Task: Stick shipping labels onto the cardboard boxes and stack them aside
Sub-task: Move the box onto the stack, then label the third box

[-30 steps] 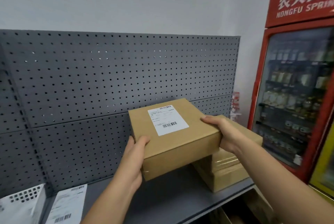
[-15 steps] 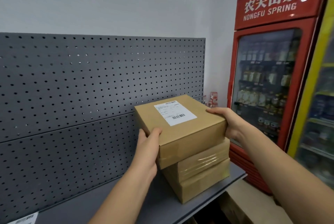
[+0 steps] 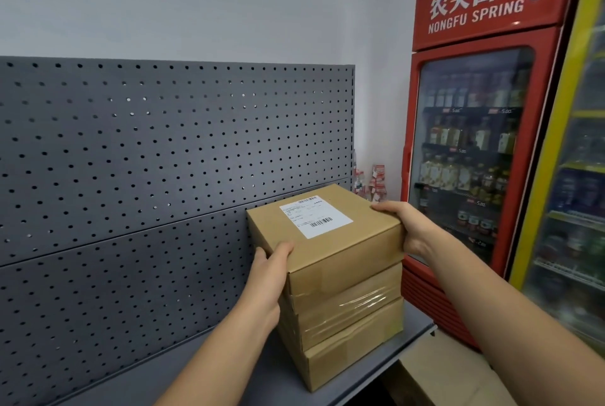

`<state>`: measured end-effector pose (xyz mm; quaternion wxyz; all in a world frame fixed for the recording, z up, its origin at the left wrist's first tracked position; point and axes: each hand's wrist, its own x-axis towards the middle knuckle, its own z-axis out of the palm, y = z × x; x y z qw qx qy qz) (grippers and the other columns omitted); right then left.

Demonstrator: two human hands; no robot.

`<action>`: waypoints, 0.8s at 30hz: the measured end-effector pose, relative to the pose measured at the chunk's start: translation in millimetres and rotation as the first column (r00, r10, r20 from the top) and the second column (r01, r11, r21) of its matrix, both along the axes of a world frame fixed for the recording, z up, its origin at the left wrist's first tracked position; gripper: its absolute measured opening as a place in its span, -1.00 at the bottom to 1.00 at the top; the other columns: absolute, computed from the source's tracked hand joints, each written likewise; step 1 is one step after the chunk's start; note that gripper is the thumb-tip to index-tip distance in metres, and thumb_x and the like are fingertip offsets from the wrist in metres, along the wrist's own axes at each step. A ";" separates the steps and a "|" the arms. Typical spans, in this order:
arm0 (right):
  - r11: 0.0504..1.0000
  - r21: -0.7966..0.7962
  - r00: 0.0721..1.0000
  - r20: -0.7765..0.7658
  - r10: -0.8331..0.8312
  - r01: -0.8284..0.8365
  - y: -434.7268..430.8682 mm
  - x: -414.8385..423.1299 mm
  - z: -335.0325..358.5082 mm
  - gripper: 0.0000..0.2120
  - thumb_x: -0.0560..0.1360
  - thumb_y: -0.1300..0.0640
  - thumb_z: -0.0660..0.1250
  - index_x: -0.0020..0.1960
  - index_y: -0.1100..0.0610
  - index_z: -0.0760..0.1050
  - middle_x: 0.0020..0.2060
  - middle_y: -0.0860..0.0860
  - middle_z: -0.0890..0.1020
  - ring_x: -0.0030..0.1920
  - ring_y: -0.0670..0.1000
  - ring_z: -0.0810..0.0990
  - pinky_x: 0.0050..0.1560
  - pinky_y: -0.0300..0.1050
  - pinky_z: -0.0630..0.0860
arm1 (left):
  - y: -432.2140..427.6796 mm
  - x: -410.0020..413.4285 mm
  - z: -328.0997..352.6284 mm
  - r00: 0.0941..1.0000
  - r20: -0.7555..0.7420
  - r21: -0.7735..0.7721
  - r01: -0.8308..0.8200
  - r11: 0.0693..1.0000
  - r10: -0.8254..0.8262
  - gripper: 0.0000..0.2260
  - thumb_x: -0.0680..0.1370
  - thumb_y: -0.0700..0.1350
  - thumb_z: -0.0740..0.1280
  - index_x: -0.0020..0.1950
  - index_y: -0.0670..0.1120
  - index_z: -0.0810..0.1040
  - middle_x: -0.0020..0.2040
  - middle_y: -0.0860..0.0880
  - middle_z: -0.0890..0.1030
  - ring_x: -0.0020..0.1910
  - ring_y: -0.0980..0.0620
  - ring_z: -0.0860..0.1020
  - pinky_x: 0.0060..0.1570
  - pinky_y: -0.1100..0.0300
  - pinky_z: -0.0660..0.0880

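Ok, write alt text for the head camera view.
Two bare hands, left hand and right hand, grip a brown cardboard box with a white shipping label atop two taped cardboard boxes on a grey metal shelf. Behind stands a grey pegboard panel; to the right, a red drinks fridge.

pegboard (image 3: 131, 160) behind, shelf (image 3: 196, 373) left seemingly open

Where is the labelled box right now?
Centre-right of the head view: the labelled box sits on top of the stack at the shelf's right end, held between left hand and right hand.
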<state>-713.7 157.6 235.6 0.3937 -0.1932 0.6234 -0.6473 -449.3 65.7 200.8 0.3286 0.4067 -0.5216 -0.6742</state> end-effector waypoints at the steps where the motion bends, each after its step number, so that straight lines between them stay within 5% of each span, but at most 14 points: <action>1: 1.000 0.002 1.000 0.017 0.004 -0.004 -1.7 -0.7 -2.7 -0.66 0.45 0.00 0.49 0.17 0.12 0.67 -0.11 0.11 0.72 -0.15 0.11 0.65 -0.11 -0.05 0.57 | -2.3 -0.3 0.3 1.000 0.007 -0.004 -0.006 1.000 0.006 -0.48 0.54 0.15 0.41 0.46 0.02 0.43 0.15 -0.04 0.70 0.12 -0.10 0.66 0.14 -0.06 0.62; 6: 1.000 -0.014 1.000 0.026 0.009 -0.008 -9.2 -11.0 -16.2 -0.64 0.44 0.00 0.48 0.21 0.06 0.69 0.00 0.12 0.73 -0.09 0.13 0.66 -0.01 0.02 0.56 | -10.5 -5.1 0.3 0.998 0.065 -0.048 0.022 0.999 -0.019 -0.61 0.59 0.13 0.39 0.35 0.02 0.47 0.13 -0.05 0.69 0.11 -0.08 0.67 0.18 -0.04 0.61; 13: 1.000 0.005 1.000 -0.028 0.009 -0.009 -11.3 -21.1 -23.9 -0.65 0.48 -0.05 0.46 0.20 0.09 0.68 -0.01 0.15 0.73 -0.12 0.14 0.67 -0.07 0.00 0.57 | -13.9 -9.4 -6.0 0.990 0.139 -0.117 0.055 0.992 -0.039 -0.32 0.50 0.30 0.35 0.52 -0.02 0.34 0.26 0.00 0.62 0.23 -0.04 0.60 0.37 -0.11 0.50; 24: 0.999 0.017 0.999 -0.037 0.028 -0.027 -10.0 -21.5 -23.2 -0.61 0.46 -0.07 0.47 0.23 0.08 0.67 0.03 0.17 0.72 -0.10 0.14 0.67 -0.07 0.00 0.58 | -16.1 -10.2 -13.2 0.994 0.111 -0.158 0.030 0.987 -0.013 -0.36 0.59 0.28 0.30 0.55 -0.03 0.30 0.28 0.02 0.61 0.26 -0.03 0.58 0.39 -0.09 0.48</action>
